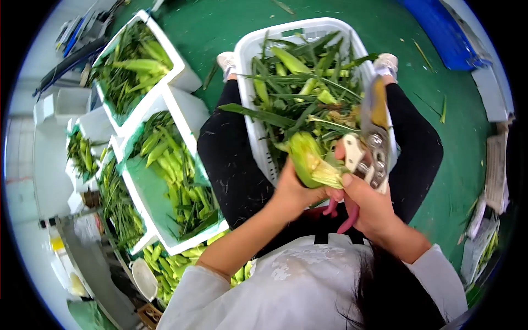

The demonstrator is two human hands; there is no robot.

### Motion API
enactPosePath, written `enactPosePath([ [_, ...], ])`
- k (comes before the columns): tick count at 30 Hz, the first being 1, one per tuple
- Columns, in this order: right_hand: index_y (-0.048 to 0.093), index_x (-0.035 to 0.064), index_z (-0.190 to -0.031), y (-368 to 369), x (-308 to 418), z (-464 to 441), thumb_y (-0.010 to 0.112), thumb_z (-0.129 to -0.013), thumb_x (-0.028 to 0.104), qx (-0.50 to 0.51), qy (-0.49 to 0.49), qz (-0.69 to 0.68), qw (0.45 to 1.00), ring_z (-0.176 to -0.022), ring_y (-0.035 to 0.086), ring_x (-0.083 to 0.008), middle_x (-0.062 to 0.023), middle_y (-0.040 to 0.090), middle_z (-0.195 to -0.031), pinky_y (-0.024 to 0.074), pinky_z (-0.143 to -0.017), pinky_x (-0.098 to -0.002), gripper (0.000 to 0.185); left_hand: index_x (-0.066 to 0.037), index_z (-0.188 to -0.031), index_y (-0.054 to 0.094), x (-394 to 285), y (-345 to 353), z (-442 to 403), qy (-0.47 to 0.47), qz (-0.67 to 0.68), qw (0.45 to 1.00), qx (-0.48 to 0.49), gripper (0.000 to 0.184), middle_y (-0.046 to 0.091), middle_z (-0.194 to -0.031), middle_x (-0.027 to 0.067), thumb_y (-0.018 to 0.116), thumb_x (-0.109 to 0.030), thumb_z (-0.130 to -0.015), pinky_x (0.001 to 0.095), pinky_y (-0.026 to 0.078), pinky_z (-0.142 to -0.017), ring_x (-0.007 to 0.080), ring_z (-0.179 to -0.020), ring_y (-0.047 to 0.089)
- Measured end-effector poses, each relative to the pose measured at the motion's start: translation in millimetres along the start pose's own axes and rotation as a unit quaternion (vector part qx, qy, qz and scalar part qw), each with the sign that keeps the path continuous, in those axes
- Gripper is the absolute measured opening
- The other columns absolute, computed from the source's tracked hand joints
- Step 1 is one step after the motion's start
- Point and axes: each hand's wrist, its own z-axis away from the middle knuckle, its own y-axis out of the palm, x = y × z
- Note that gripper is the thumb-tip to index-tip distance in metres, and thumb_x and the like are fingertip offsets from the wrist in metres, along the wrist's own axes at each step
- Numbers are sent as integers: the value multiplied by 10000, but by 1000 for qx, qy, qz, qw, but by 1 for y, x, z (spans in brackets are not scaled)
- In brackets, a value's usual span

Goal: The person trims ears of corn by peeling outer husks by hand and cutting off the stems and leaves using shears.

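Above the near edge of a white basket [246,93], my left hand [295,192] is wrapped round a green corn ear [306,159] with pale, partly opened husk. My right hand [366,201] holds pruning shears [374,143], their broad blade pointing away from me. The thumb of that hand also touches the husk at the near end of the ear. Pink-red handle ends show below my fingers. Cut leaves and husks [308,82] fill the basket, which stands between my legs.
To the left, white foam boxes [187,104] hold green corn ears [170,165] and leaves. More ears [170,269] lie beside a white bowl [144,279] at lower left. A blue container [440,33] stands at upper right. Leaf scraps [443,109] lie on the green floor [423,93].
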Motion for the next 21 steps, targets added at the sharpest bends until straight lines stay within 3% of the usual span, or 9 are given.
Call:
enactPosePath([
  [4, 465, 12, -1196, 4, -1, 10, 630, -878, 57, 11, -9, -80, 997, -718, 584, -141, -84, 571, -960, 523, -586, -298, 361, -26, -1264, 517, -14, 9, 14, -145, 238, 948, 153, 644, 683, -1011, 71, 876, -138, -741, 296, 531, -841, 148, -899, 661],
  [8, 433, 45, -1211, 5, -3, 12, 586, -903, 153, 10, -15, -111, 994, -666, 531, -126, -8, 525, -738, 490, -662, -309, 360, -35, -1283, 529, 15, -15, 17, 8, -156, 977, 143, 587, 639, -1197, 87, 815, -107, -776, 303, 514, -900, 203, -1024, 643],
  [9, 438, 38, -1246, 8, 0, 11, 577, -916, 147, -9, -17, -78, 997, -686, 533, -129, -11, 529, -747, 490, -671, -311, 374, -46, -1284, 534, 10, -17, 30, -2, -123, 989, 78, 597, 635, -1189, 107, 803, -129, -757, 338, 510, -916, 232, -1049, 640],
  [11, 449, 10, -1328, 19, 3, 4, 559, -952, 157, -52, -9, -8, 999, -726, 524, -137, -16, 525, -778, 486, -706, -321, 418, -58, -1301, 525, -13, -38, 63, 87, -323, 941, -47, 702, 615, -1185, 129, 842, -165, -684, 363, 494, -925, 249, -1093, 619],
  [13, 481, -5, -1306, 6, -14, -12, 574, -959, 208, 19, -3, 5, 1000, -775, 539, -147, -40, 547, -847, 488, -749, -333, 418, -68, -1309, 522, -30, -75, 116, 117, -410, 888, -171, 718, 616, -1172, 124, 843, -210, -683, 372, 485, -935, 248, -1086, 613],
  [14, 495, -8, -1285, 2, -25, -20, 590, -949, 214, 49, 19, -18, 998, -813, 557, -150, -55, 563, -861, 496, -763, -337, 413, -70, -1300, 524, -29, -91, 152, 70, -311, 908, -273, 716, 616, -1140, 104, 849, -223, -681, 379, 478, -950, 240, -1084, 602],
  [16, 500, 6, -1281, -11, -51, -24, 568, -949, 314, 95, 120, 13, 988, -827, 555, -178, -71, 565, -902, 480, -775, -349, 458, -70, -1228, 544, -11, -145, 234, -95, -113, 876, -459, 581, 627, -979, 84, 819, -242, -746, 361, 553, -739, 203, -858, 662],
  [17, 500, 8, -1284, -15, -65, -18, 569, -941, 301, 109, 173, 45, 978, -858, 568, -192, -81, 581, -930, 480, -798, -360, 457, -67, -1179, 551, 12, -170, 283, -1, 14, 845, -535, 490, 637, -915, 92, 778, -299, -812, 345, 555, -639, 190, -758, 667],
  [21, 466, 40, -1357, -29, -98, 11, 545, -927, 345, 94, 305, 86, 944, -1036, 557, -221, -78, 584, -1106, 429, -940, -398, 533, -104, -1168, 585, 105, -270, 539, -75, 165, 555, -812, 554, 641, -864, 107, 779, -456, -787, 416, 535, -615, 262, -681, 613],
])
